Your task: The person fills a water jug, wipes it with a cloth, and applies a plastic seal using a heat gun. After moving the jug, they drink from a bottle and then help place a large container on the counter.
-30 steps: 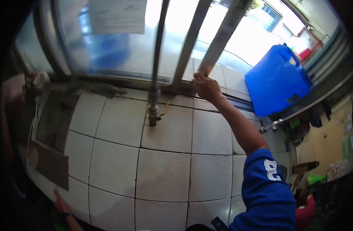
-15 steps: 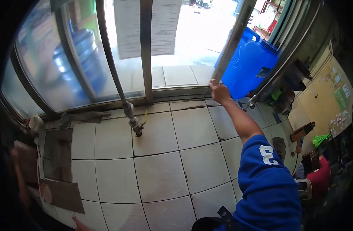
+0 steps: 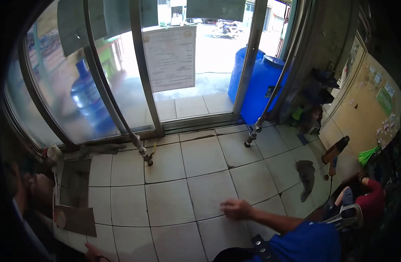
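Note:
My right hand [image 3: 236, 208] hovers low over the white tiled surface [image 3: 204, 157], blurred, fingers loosely apart and holding nothing. It is well clear of the metal window frame post [image 3: 248, 65]. My blue sleeve [image 3: 309, 242] fills the bottom right. Only part of my left hand [image 3: 93, 252] shows, at the bottom edge on the rim of the tiled surface; its fingers are hidden.
Two pipes with taps [image 3: 145, 156] [image 3: 249, 140] reach down to the tiles. Behind the glass are a paper notice [image 3: 170, 56], a water jug [image 3: 87, 98] and blue drums [image 3: 257, 87]. A recess [image 3: 76, 183] and cardboard [image 3: 76, 218] lie left. A rag [image 3: 306, 171] and drill [image 3: 335, 150] lie right. People sit at both sides.
My right hand let go of the metal frame post and dropped back toward me over the tiles. The view swung upward, showing more of the window and street.

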Tool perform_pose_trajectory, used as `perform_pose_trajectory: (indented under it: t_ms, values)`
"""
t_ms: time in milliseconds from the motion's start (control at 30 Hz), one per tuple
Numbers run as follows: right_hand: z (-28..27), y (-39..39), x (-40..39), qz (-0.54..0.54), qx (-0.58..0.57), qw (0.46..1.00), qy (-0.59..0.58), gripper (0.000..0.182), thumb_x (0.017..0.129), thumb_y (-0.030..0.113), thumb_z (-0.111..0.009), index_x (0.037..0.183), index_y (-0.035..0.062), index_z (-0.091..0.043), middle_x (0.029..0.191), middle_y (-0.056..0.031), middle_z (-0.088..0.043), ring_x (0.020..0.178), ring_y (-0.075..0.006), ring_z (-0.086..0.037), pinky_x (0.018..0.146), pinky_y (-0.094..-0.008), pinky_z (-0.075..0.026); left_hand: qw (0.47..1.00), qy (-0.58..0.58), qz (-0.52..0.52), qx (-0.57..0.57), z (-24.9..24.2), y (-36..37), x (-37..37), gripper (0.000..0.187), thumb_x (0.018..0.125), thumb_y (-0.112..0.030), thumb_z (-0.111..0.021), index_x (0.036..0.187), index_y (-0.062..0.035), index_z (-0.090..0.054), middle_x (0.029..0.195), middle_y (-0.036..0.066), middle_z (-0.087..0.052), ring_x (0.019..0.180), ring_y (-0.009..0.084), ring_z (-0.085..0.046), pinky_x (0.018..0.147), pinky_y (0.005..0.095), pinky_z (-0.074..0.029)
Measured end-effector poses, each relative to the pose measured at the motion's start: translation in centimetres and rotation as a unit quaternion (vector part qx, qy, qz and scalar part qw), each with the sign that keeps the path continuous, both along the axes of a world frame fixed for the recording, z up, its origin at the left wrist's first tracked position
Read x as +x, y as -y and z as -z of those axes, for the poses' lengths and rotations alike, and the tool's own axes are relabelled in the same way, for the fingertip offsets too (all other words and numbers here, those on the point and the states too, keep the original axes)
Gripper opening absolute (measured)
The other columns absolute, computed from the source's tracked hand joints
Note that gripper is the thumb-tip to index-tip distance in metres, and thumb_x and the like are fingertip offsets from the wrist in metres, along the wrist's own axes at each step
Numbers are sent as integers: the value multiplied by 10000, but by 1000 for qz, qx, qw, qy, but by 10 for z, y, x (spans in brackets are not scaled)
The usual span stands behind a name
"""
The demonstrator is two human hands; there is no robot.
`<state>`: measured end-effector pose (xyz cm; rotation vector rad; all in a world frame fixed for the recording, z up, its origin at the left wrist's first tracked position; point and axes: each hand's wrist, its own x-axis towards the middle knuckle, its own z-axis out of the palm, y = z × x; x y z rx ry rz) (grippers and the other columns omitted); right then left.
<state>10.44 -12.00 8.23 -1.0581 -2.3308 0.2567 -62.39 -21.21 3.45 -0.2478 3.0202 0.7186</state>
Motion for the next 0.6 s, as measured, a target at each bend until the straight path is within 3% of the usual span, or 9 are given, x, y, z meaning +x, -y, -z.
perform_pose_trajectory:
  t_ms: [133, 167, 233, 267, 333, 400, 600]
  values:
    - [-9, 67, 2, -2, -88, 991, -103, 140, 793, 113, -659, 931, 134, -654, 920, -32, -668, 758, -222, -666, 592, -331, -559, 979, -189, -15, -75, 37, 11, 23, 761, 821, -618, -547, 1220, 29, -550, 1177, 223, -583, 1031, 398, -590, 879, 465, -477]
    - [-8, 70, 4, -8, -87, 991, -105, 140, 793, 113, -659, 931, 134, -654, 920, -32, -668, 758, -222, -666, 592, -331, -559, 978, -192, -20, -75, 38, 15, 37, 761, 821, -618, -547, 1220, 29, -550, 1177, 223, -583, 1031, 398, -590, 879, 465, -477]
    - [-3, 80, 7, -59, -157, 978, -124, 147, 803, 112, -655, 948, 130, -660, 878, -39, -666, 726, -227, -664, 590, -334, -551, 984, -115, 109, -85, 36, 20, 65, 656, 850, -535, -513, 1257, -21, -492, 1184, 225, -534, 1041, 451, -561, 842, 543, -469]
    - [-2, 87, 10, -83, -191, 969, -134, 150, 808, 112, -652, 957, 128, -663, 857, -42, -664, 710, -230, -663, 589, -336, -547, 983, -120, 108, -88, 38, 24, 80, 656, 850, -535, -513, 1257, -21, -492, 1184, 225, -534, 1041, 451, -561, 842, 543, -469]
    - [-9, 90, 21, -106, -200, 967, -121, 148, 814, 111, -646, 960, 126, -664, 849, -47, -662, 702, -231, -661, 590, -340, -543, 982, -118, 132, -61, 51, 34, 106, 694, 860, -547, -450, 1377, -85, -414, 1362, 184, -438, 1136, 443, -510, 885, 585, -432]
    - [-17, 90, 37, -149, -215, 961, -86, 145, 827, 111, -632, 968, 121, -666, 835, -55, -656, 686, -233, -658, 593, -350, -536, 979, -114, 151, -72, 54, 43, 143, 685, 860, -539, -452, 1380, -93, -415, 1382, 167, -424, 1130, 446, -514, 875, 589, -435]
    - [-7, 89, 81, -187, -274, 934, -134, 130, 847, 152, -601, 942, 95, -669, 823, -85, -648, 711, -263, -652, 648, -386, -525, 974, -110, 178, -90, 25, 48, 292, 655, 877, -528, -447, 1401, -139, -393, 1476, 120, -334, 1178, 440, -476, 883, 619, -416]
